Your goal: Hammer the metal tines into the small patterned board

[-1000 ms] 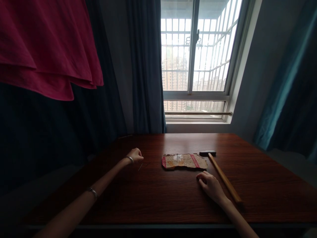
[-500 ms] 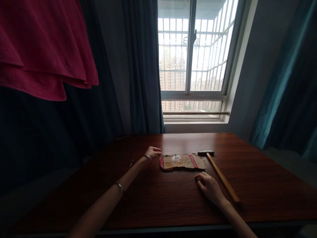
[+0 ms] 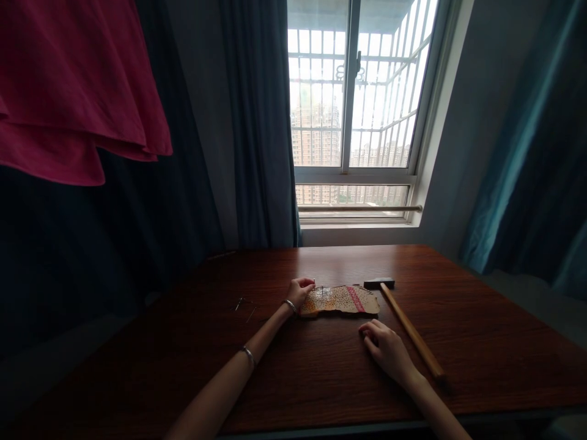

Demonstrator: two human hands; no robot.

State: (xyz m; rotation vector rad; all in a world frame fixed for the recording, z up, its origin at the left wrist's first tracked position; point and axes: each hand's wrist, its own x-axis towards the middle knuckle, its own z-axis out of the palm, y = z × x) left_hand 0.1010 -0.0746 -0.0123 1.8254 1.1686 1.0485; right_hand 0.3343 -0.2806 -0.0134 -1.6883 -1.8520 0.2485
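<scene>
Positioning seems underway: the left hand pinches 1 thin dark nail at the flat, tan, speckled board on the brown wooden tabletop; next calls for steady aim. The right hand is curled, contents unclear.

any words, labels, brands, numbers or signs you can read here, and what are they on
No readable text anywhere in view.
Board: pink bands and many dark dots, but no letters or numbers to make out.
Hammer: no legible brand or number; any small marking would be too dark to read.
Buildings outside the window: too washed out to read any sign.
</scene>
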